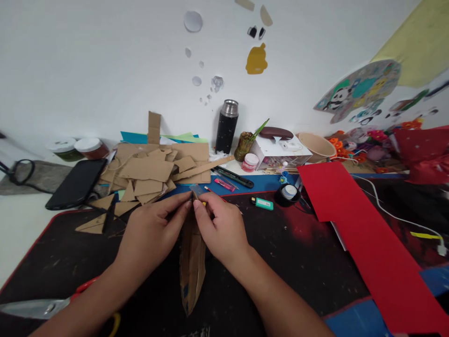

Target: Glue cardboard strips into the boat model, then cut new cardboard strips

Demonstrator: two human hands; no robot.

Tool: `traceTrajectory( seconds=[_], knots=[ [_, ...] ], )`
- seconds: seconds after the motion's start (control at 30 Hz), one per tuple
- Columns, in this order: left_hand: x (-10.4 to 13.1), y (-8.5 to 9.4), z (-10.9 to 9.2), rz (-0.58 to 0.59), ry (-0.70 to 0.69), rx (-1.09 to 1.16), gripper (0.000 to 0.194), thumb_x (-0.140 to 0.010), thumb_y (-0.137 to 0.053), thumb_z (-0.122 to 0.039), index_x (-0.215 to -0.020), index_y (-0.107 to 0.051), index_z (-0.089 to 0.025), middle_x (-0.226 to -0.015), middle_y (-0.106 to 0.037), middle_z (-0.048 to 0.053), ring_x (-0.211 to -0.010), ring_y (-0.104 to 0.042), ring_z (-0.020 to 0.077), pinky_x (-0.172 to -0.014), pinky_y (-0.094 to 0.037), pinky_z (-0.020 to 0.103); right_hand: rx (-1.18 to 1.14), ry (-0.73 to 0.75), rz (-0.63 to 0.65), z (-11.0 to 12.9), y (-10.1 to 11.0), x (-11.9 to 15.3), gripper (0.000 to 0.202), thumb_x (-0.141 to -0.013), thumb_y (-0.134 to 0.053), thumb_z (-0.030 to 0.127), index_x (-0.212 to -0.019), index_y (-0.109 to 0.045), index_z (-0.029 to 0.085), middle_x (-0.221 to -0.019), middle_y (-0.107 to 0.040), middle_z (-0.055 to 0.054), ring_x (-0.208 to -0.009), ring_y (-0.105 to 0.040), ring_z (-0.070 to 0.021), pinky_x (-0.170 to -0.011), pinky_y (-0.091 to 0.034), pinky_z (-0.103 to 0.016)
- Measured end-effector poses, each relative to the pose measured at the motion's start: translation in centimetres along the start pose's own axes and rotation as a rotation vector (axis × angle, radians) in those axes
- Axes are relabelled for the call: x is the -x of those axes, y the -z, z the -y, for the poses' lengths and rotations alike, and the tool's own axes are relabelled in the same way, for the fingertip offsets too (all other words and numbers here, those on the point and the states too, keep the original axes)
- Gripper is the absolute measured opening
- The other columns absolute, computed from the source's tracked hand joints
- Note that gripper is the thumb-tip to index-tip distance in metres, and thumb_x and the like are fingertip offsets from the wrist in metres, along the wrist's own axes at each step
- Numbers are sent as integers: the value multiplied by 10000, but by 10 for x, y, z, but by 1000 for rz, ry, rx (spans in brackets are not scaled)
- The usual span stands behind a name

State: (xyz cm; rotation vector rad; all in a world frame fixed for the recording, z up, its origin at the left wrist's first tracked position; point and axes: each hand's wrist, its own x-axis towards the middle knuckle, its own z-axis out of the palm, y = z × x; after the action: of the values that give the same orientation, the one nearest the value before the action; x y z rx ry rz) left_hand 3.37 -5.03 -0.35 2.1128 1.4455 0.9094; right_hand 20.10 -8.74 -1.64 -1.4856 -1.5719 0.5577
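A long, pointed cardboard piece [192,267] hangs below my hands, its tip toward me and a dark strip along one edge. My left hand [152,227] pinches its upper end between thumb and forefinger. From the other side my right hand [220,224] grips the same end, thumb and forefinger almost touching those of the left. Between the fingertips a bit of clear tape [195,189] seems to stick up, though it is small and partly hidden. Scissors [45,306] with red handles lie under my left forearm, blades pointing left.
Cardboard scraps [147,168] are heaped behind my left hand, next to a black phone [77,184]. A box cutter [234,178], a green lighter [263,203] and a black flask [227,126] stand or lie beyond. Red card [368,229] stretches along the right.
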Motion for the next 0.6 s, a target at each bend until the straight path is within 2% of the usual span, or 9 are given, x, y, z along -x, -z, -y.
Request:
traceTrajectory(
  seconds=[0.6],
  knots=[
    [0, 0, -2, 51, 51, 54, 380, -991, -582, -481, -1184, -873, -330, -1141, -870, 14, -1061, -840, 346, -858, -663, 428, 10, 8, -15, 2, -1, 1, 254, -1067, -549, 345, -1001, -756, 214, -700, -698, 5, -603, -632, -174, -623, -400, -277]
  ],
)
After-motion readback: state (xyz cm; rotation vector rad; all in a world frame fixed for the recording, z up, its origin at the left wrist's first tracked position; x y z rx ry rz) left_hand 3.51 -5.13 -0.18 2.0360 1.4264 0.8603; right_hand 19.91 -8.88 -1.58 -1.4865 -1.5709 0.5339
